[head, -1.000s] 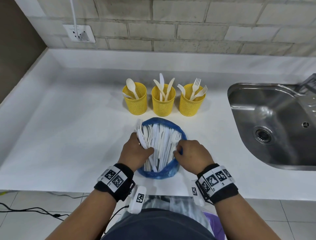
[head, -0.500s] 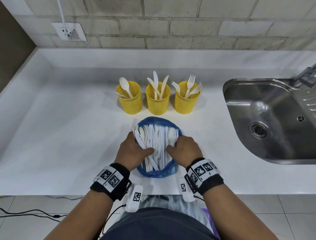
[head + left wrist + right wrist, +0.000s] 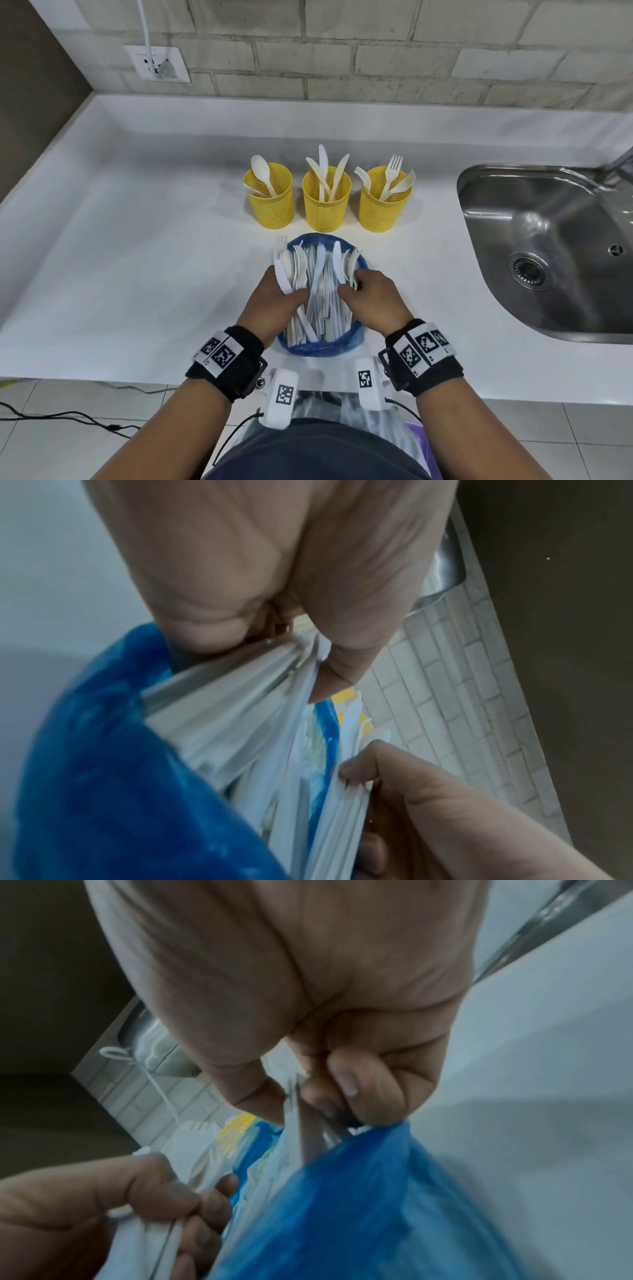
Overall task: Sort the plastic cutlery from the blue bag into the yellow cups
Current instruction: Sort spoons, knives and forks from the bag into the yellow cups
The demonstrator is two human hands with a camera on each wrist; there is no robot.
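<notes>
A blue bag (image 3: 318,346) full of white plastic cutlery (image 3: 320,284) lies on the white counter near its front edge. My left hand (image 3: 274,301) grips a bundle of pieces at the bag's left side; its thumb and fingers curl round the handles (image 3: 232,685). My right hand (image 3: 370,298) pinches a few pieces (image 3: 301,1123) at the bag's right side. Behind the bag stand three yellow mesh cups: the left cup (image 3: 270,197) holds spoons, the middle cup (image 3: 326,200) knives, the right cup (image 3: 383,200) forks.
A steel sink (image 3: 548,246) is set into the counter (image 3: 137,257) on the right, with a tap at its far corner. A wall socket (image 3: 157,63) with a white cable sits on the brick wall at the back left. A raised ledge runs along the wall.
My right hand has moved left from the bag's right rim into the cutlery and now pinches a few pieces. The left hand keeps its grip on its bundle.
</notes>
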